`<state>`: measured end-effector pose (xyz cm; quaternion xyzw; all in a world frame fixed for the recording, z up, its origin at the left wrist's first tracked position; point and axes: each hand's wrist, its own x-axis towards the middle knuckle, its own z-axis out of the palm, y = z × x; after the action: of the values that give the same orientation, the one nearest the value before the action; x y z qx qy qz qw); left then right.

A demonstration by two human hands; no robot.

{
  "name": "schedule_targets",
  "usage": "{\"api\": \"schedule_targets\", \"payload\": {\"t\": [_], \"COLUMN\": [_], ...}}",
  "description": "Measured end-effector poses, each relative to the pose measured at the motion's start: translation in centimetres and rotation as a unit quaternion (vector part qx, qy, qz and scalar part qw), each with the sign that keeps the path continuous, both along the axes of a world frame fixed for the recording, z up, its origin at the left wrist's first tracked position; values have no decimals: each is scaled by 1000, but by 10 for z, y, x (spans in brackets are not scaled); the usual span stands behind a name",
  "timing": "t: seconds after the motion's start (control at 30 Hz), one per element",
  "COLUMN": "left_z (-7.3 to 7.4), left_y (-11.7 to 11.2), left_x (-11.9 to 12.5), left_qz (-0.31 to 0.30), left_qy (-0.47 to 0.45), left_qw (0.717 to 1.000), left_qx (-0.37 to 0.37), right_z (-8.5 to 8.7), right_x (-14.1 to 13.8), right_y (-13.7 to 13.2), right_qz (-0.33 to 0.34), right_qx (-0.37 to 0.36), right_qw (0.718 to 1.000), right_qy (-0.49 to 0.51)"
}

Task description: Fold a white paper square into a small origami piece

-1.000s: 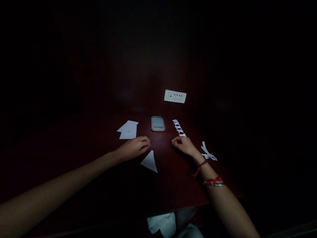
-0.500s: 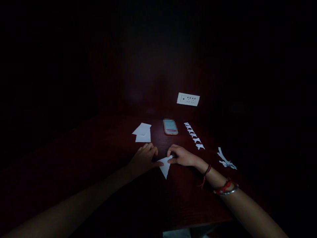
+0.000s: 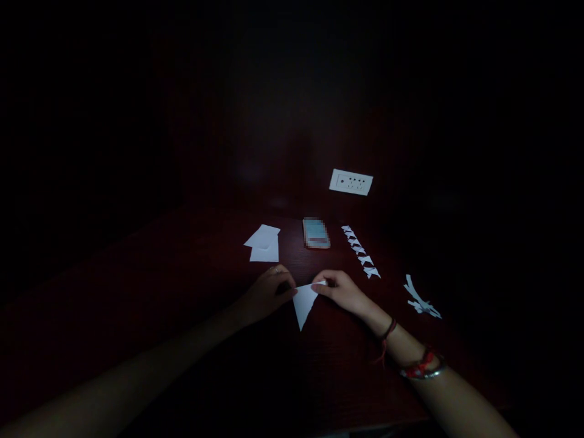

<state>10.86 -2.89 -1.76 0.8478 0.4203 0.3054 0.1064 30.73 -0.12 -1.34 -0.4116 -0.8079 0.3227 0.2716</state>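
A white folded paper triangle [image 3: 304,303] lies point-down on the dark red table [image 3: 182,304]. My left hand [image 3: 267,293] pinches its upper left corner with fingers closed. My right hand [image 3: 340,290] pinches its upper right corner, fingers curled. The right wrist wears red thread bands and a metal bangle [image 3: 420,368]. The scene is very dim.
Beyond the hands lie folded white papers [image 3: 263,243], a phone [image 3: 316,233] and a strip of cut paper shapes [image 3: 360,251]. More paper cuttings [image 3: 420,299] sit at the right. A white socket plate [image 3: 351,182] is on the wall behind.
Both hands came together onto the triangle, which turned point-down between them; now each hand holds one top corner. The view shifted left, so the table items appear further right.
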Motion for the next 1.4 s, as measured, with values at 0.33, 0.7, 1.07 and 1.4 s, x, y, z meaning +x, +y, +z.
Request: {"api": "schedule_targets", "payload": {"t": [0.33,0.7,1.07,1.4], "left_z": [25,18,3,-2], "left_y": [-16,-21,-22,-22], "left_x": [-3,-4,1,1], "left_qz": [-39,-190,-151,-134], "left_qy": [-8,139,122,172], "left_qw": [995,971,979,972], "left_qx": [94,32,57,92], "right_z": [26,10,5,7], "right_x": [4,30,22,9], "right_y": [-26,2,-4,-6], "right_qz": [58,184,36,-8], "right_qx": [221,56,119,67], "right_qw": [972,981,983,993], "right_qy": [47,-18,-138,-98]}}
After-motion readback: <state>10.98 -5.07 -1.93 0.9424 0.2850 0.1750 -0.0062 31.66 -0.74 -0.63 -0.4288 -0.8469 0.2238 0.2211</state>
